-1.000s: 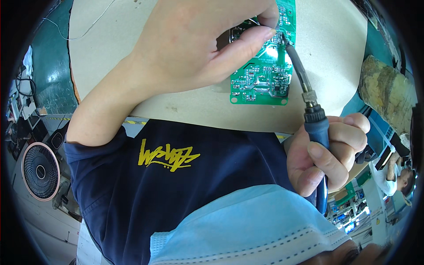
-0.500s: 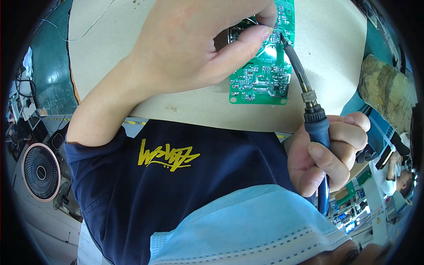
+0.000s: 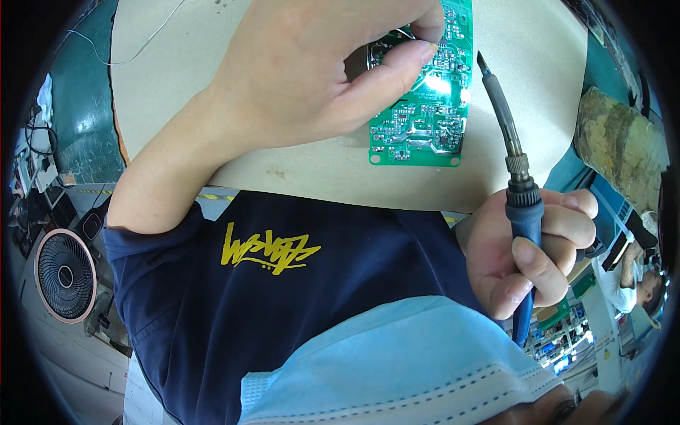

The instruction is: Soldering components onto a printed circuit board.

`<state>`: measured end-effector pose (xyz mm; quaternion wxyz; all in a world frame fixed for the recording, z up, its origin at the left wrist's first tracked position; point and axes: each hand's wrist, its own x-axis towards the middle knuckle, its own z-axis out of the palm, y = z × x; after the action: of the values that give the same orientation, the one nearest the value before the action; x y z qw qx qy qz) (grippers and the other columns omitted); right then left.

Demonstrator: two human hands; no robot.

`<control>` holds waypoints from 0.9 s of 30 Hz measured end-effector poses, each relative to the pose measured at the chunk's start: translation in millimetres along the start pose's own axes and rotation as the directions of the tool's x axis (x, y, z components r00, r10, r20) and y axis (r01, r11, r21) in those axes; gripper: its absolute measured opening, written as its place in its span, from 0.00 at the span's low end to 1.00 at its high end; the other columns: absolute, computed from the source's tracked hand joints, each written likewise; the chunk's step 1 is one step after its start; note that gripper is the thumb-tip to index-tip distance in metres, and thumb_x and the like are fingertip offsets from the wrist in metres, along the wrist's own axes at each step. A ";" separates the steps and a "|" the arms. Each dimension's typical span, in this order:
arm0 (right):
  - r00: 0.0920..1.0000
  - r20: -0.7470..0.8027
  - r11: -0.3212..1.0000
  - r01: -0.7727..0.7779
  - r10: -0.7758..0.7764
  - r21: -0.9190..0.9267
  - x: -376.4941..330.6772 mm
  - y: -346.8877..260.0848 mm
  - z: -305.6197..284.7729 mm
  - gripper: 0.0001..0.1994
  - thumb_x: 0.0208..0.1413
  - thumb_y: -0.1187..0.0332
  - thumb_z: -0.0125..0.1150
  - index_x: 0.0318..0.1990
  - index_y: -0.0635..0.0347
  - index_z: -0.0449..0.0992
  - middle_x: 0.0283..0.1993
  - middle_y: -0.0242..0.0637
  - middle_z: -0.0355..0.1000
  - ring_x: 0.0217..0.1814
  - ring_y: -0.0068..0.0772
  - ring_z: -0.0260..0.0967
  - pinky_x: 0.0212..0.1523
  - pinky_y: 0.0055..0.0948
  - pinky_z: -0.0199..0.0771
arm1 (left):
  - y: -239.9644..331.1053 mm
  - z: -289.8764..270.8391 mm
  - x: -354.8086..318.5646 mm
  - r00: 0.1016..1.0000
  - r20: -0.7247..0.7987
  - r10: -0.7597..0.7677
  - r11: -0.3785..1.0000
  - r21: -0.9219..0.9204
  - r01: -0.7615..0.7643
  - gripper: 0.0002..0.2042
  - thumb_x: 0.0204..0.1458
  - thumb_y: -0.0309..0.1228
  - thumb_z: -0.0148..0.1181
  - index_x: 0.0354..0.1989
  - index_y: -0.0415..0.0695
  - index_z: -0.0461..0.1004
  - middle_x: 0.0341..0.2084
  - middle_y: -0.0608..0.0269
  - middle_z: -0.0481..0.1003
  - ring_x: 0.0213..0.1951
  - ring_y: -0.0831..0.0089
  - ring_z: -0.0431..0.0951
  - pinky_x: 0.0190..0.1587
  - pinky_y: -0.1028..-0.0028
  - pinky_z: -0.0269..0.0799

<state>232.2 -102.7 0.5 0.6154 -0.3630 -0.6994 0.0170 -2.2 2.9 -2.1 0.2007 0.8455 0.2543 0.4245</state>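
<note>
Far left, on the floor beside the bench: a small round fan (image 3: 65, 275) with a pink rim, standing upright. Above it, a dark green surface with cables.

Centre-left: the person wears a navy shirt (image 3: 283, 297) with a yellow scrawled graphic, and a light blue face mask (image 3: 382, 368) fills the lower edge of the view. A thin wire (image 3: 134, 53) trails across the pale tan worktable (image 3: 297, 170) near its far left corner.

Centre: left hand (image 3: 312, 78) reaches over the worktable. Thumb and forefinger are pressed together, pinching the upper left part of a green circuit board (image 3: 421, 120); the remaining fingers curl in behind. The board lies solder side up, near the middle right of the table; whether its lower edge rests flat on the table I cannot tell.

Right: right hand (image 3: 528, 258) sits off the table's near edge, fingers wrapped tight around the blue handle of a soldering iron (image 3: 513, 184). The iron points up and slightly left. Its tip is just beside the board's right edge, apart from it, not touching.

Far right: a brown, crusted block (image 3: 616, 152) at the table's side. Another person sits in the background beyond it.
</note>
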 end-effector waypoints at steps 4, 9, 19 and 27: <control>0.996 0.082 0.998 -0.034 0.030 0.051 0.1 1.0 -5.8 0.16 0.65 0.54 0.44 0.37 0.51 0.76 0.22 0.27 0.60 0.31 0.29 0.59 0.45 0.43 0.54 | -1.8 1.8 0.9 1.000 0.001 -0.022 0.999 -0.026 0.022 0.09 0.43 0.19 0.68 0.33 0.44 0.78 0.23 0.65 0.75 0.25 0.67 0.68 0.32 0.69 0.61; 0.991 0.005 0.955 -0.127 0.131 0.267 -0.9 13.3 -9.2 0.20 0.64 0.58 0.43 0.46 0.65 0.77 0.30 0.44 0.72 0.36 0.41 0.67 0.44 0.51 0.61 | 5.5 -4.5 9.8 0.998 0.037 -0.048 0.999 -0.008 0.048 0.07 0.46 0.18 0.66 0.34 0.41 0.77 0.23 0.63 0.73 0.24 0.70 0.68 0.28 0.71 0.60; 0.976 0.144 0.903 -0.204 0.161 0.377 0.6 21.4 -17.4 0.22 0.67 0.58 0.40 0.50 0.67 0.75 0.33 0.49 0.76 0.35 0.41 0.69 0.41 0.44 0.59 | 14.3 -10.7 -6.0 0.941 0.100 -0.323 0.923 -0.186 0.336 0.06 0.58 0.16 0.55 0.42 0.32 0.73 0.29 0.62 0.74 0.23 0.85 0.67 0.25 0.82 0.60; 0.974 0.119 0.926 -0.219 0.191 0.308 2.5 11.1 -16.0 0.19 0.64 0.57 0.45 0.43 0.63 0.76 0.22 0.36 0.64 0.29 0.35 0.58 0.38 0.45 0.49 | 24.1 -5.2 0.8 0.930 0.095 -0.355 0.918 -0.155 0.366 0.04 0.56 0.19 0.61 0.39 0.33 0.76 0.25 0.64 0.73 0.21 0.83 0.67 0.23 0.80 0.59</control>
<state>251.7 -100.0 1.3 0.6296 -0.3288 -0.6719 0.2097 0.2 -15.0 14.7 0.3548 0.7774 0.3617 0.3727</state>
